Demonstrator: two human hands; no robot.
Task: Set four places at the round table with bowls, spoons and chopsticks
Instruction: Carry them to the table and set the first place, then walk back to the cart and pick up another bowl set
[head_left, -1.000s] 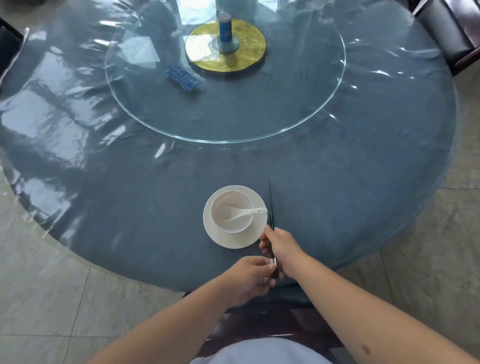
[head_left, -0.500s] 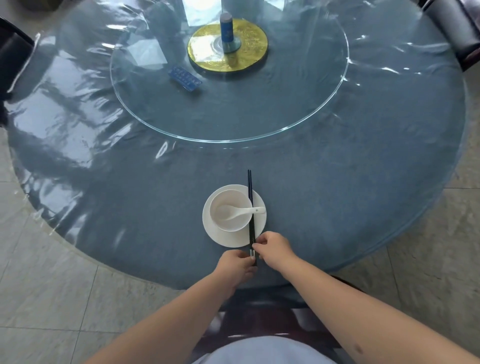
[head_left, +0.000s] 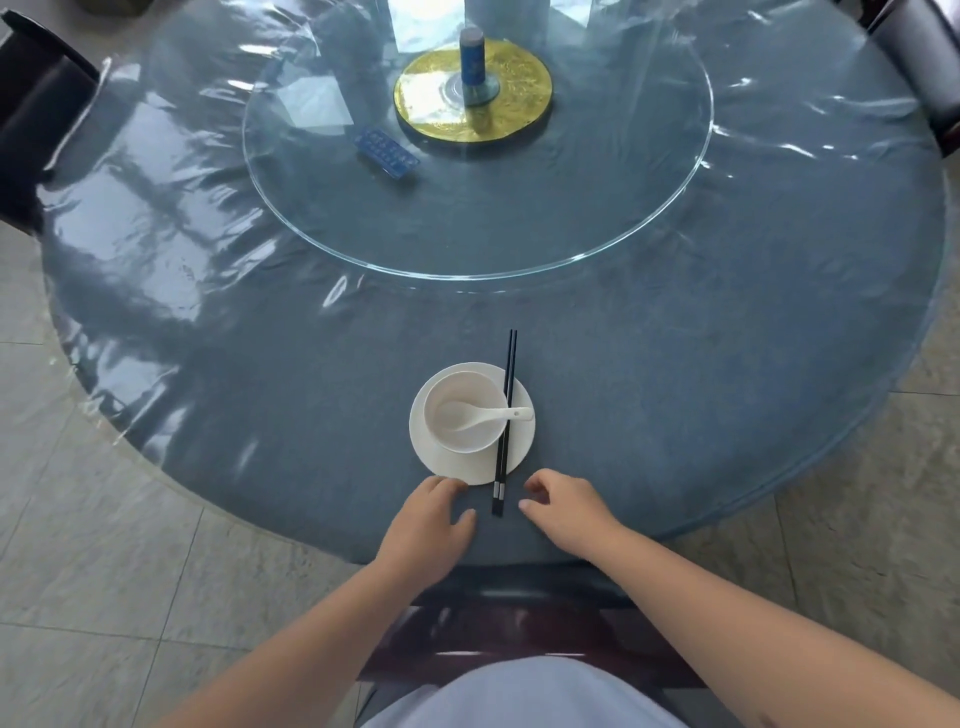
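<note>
White porcelain marks the one place laid at the near edge of the worktop (head_left: 727, 364): a bowl (head_left: 464, 410) sits on a saucer (head_left: 470, 467), a spoon (head_left: 488, 418) rests in the bowl with its handle over the right rim, and black chopsticks (head_left: 505, 415) lie across the saucer's right side, butt ends on the cloth. Each grip is loose and holds nothing: the left hand (head_left: 431, 519) rests by the saucer's near rim, the right hand (head_left: 563, 506) just right of the chopstick ends. To finish this setting well, I judge the pair should be nudged parallel and kept clear of the spoon handle; three places appear unlaid.
</note>
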